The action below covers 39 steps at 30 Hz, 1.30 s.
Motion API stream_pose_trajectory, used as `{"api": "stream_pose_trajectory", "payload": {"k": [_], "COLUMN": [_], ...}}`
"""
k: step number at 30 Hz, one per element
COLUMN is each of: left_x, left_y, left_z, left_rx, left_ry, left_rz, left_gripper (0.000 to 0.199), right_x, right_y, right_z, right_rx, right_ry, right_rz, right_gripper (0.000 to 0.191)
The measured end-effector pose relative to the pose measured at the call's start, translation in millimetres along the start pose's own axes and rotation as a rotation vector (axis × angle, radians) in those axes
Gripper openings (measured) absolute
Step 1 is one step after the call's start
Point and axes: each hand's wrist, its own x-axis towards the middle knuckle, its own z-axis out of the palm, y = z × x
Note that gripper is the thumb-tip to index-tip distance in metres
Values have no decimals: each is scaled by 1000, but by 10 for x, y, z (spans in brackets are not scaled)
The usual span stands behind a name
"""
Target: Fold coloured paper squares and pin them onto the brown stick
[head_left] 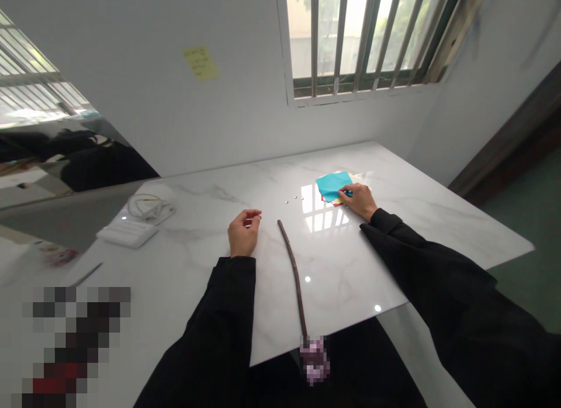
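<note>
At the back right of the marble-patterned table, my right hand (360, 202) pinches the near right corner of a blue sheet of paper (333, 185). Under that sheet, edges of yellow and red paper (337, 203) stick out. Left of it, my left hand (244, 234) hovers near or rests on the tabletop, thumb and fingertips brought together; anything between them is too small to make out. A thin brown stick (294, 268) lies between my arms, its blurred pinkish end (314, 361) jutting past the table's front edge. Several tiny shiny beads or drops (295, 197) lie in the middle.
A white box-like device (127, 232) and a coiled white cable (149, 206) sit on the left. Behind the white table (460, 238) rises a wall with a yellow note (200, 63) and a barred window (359, 40). Something pixelated, dark and red, lies lower left.
</note>
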Motion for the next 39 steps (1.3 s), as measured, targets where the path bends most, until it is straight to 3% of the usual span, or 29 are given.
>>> {"api": "stream_pose_trajectory", "payload": {"k": [4,9,16,20,23,26,29,32,35,39], "left_x": [9,11,10,-1,-16,-41,-74,-99,-107,-116], "left_y": [-8,-39,-55,-22,42,126,174,152,93,65], "left_z": [19,-16,-25,-26,-31,-30,-11,25,56,64], "left_rx": [1,-43,-76,-100,-207,-354,-504,-558,-551,-513], "left_ry": [-21,-12,-6,-22,-66,-138,-225,-286,-318,-350], "left_rz": [-8,-43,-59,-55,-42,-74,-139,-193,-206,-221], "left_gripper": [23,26,26,26,36,48,60,77,80,71], "right_x": [5,2,12,86,76,-58,-263,-435,-514,-519], "right_y": [-10,-48,-173,-465,-838,-1225,-1498,-1615,-1610,-1559], "right_z": [-7,-15,-147,-328,-346,-198,23,172,203,156], "right_rx": [48,123,131,264,519,883,1240,1488,1509,1432], "right_ry": [62,208,247,462,528,426,132,-122,-295,-486], "right_rz": [26,-77,-25,-13,133,300,559,747,722,513], "right_gripper": [28,25,23,27,33,37,32,25,26,36]}}
